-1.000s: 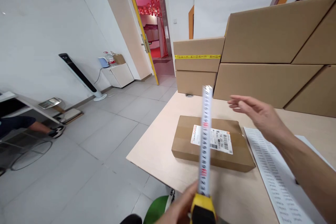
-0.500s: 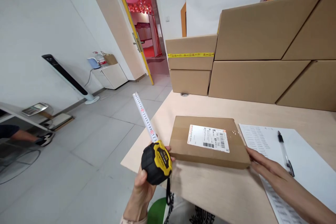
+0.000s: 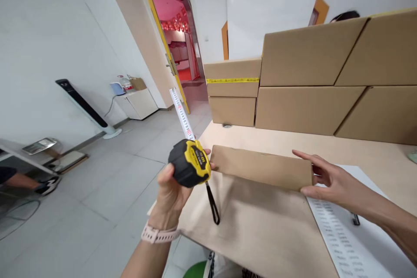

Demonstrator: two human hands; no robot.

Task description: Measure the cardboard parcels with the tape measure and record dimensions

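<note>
My left hand (image 3: 172,191) is wrapped round a black and yellow tape measure (image 3: 190,163), whose white blade sticks out up and to the left. A black wrist strap dangles from it. Some of my left fingertips reach the left end of a flat cardboard box (image 3: 260,167). The box is tipped up so that a narrow side faces me, and its label is out of sight. My right hand (image 3: 325,178) grips the box's right end, thumb on the near side and fingers behind.
Stacked cardboard boxes (image 3: 309,106) line the back of the table (image 3: 254,221). A printed sheet (image 3: 345,243) lies at the right, with a pen (image 3: 355,219) partly hidden by my forearm. Beyond the table's left edge is tiled floor (image 3: 124,186); a person's shoe (image 3: 48,185) shows at far left.
The cardboard box has been tilted up from lying flat, turning its labelled face away. Both hands have risen, the left carrying the tape measure upward. My right hand now grips the box's end.
</note>
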